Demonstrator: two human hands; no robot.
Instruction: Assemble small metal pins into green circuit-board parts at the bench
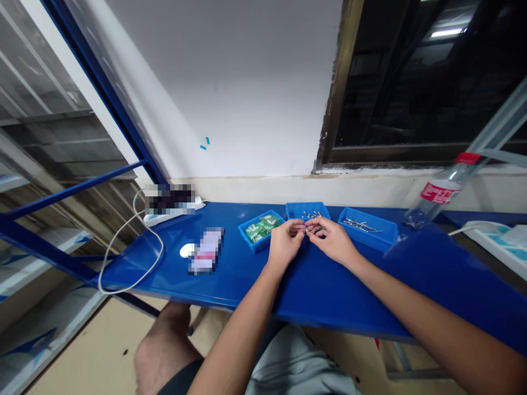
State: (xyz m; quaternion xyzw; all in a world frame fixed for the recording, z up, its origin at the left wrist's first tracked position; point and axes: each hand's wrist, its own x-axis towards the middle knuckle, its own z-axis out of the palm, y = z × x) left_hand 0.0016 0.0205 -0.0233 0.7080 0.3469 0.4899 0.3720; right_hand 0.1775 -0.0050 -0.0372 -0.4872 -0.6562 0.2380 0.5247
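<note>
Fingers (296,224) of both hands are pinching one small metal piece (307,231) between them, tips meeting right of frame centre, just in front of the middle tray. Left hand (284,241) is gripping from the left with bent fingers and thumb; right hand (334,240) is doing likewise from the right, fingers curling. Exact contact is partly hiding behind the fingertips; piece is showing as a tiny glint, shape too small to tell.

Handling, judging by looks: piece is seeming light, stiff and hard, probably a bit slippery and easy to drop, not obviously fragile. Best hold: thumb and index tips on its outer ends or sides, light pinch.

Around it: left tray (262,247) is holding green packets (262,227); middle tray (302,208) is holding small shiny parts (315,214); right tray (370,240) is holding thin metal rods (362,225). All are sitting on the blue table (321,299). Bottle (441,192) with red cap is standing right of the trays, leaning in view. White oval item (187,250) is lying lower left of centre, beside a pixelated flat item (207,252).
</note>
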